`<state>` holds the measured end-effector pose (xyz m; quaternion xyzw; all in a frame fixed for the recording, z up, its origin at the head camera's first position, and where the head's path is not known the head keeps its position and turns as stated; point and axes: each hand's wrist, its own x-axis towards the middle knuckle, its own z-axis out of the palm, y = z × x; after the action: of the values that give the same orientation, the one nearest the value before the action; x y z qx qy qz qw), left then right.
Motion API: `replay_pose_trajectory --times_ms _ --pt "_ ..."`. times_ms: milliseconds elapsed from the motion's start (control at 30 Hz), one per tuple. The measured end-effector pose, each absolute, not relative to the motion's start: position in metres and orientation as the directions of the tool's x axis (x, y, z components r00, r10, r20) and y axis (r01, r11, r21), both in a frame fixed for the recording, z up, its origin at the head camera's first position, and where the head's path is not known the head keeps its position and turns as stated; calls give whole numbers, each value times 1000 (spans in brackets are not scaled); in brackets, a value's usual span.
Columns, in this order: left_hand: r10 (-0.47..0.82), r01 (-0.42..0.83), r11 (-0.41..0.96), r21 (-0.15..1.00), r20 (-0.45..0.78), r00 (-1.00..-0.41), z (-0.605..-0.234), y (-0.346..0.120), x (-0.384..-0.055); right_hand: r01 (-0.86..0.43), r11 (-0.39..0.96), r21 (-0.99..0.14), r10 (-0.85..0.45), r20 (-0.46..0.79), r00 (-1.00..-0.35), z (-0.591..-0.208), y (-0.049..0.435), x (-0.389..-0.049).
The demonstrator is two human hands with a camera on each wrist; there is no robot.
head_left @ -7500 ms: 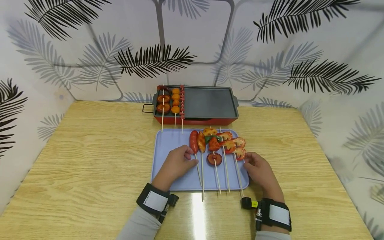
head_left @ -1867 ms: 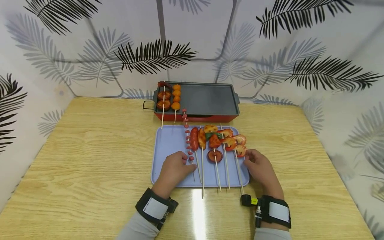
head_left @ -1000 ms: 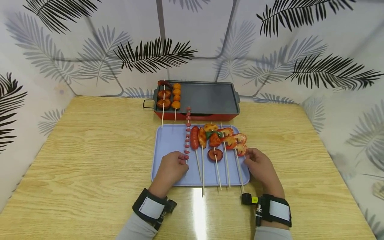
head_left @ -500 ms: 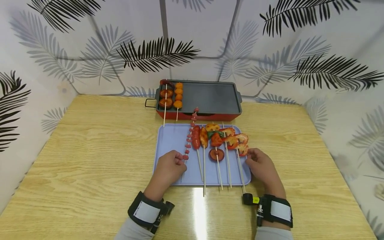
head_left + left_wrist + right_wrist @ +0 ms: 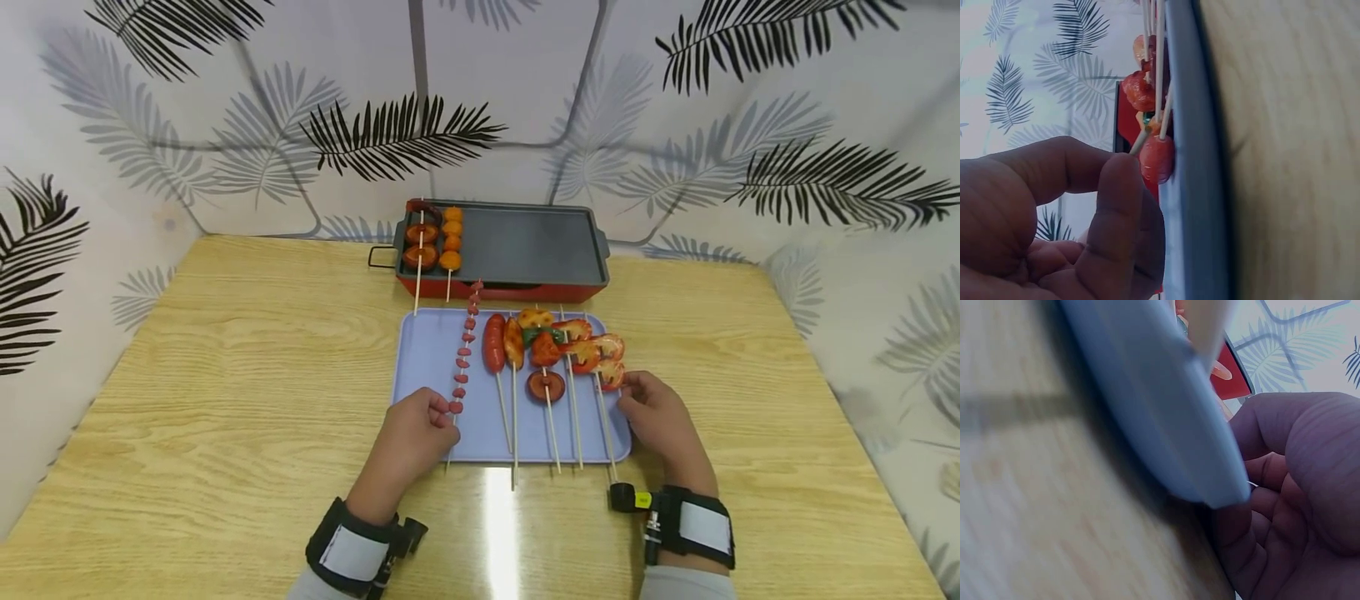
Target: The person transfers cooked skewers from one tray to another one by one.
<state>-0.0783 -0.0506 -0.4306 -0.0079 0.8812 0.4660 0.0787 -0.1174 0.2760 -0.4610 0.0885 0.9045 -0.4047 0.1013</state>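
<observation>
My left hand [image 5: 412, 442] pinches the lower stick of a skewer of small pinkish-red pieces [image 5: 463, 363] between thumb and fingers. That skewer slants over the left part of the lilac tray [image 5: 423, 350], its top overlapping the grill's front. In the left wrist view the stick's cut end [image 5: 1141, 139] pokes out past the fingertips. My right hand [image 5: 663, 429] grips the tray's right edge, thumb on the rim and fingers underneath in the right wrist view. On the tray lie a sausage skewer [image 5: 494, 343], a browned oblong skewer [image 5: 513, 343], a mixed skewer [image 5: 545, 350] and shrimp skewers [image 5: 585, 354].
Behind the tray stands a red and dark grey tabletop grill [image 5: 532, 246] with a wire handle [image 5: 381, 257] on its left. Mushroom-cap [image 5: 420, 235] and orange-ball [image 5: 452, 240] skewers lie at its left end. A patterned cloth [image 5: 480, 100] hangs behind the wooden table [image 5: 262, 375].
The pinkish-red skewer lay on the grill 7.5 seconds ago; now my left hand holds it over the tray. Lately that hand has drawn slightly down and left. My right hand stays at the tray edge.
</observation>
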Motion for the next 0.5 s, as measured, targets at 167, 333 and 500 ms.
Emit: replay_pose_trajectory --times_ms 167,333,500 --pt "69 -98 550 829 -162 -984 -438 -50 -77 248 660 -709 78 -263 -961 -463 277 -117" --pt "74 -115 542 833 -184 -980 -445 -48 -77 263 645 -717 85 -275 -958 -463 276 -117" --pt "72 -97 563 821 -166 -983 -446 -47 -77 268 645 -716 89 -277 -957 -462 275 -118"
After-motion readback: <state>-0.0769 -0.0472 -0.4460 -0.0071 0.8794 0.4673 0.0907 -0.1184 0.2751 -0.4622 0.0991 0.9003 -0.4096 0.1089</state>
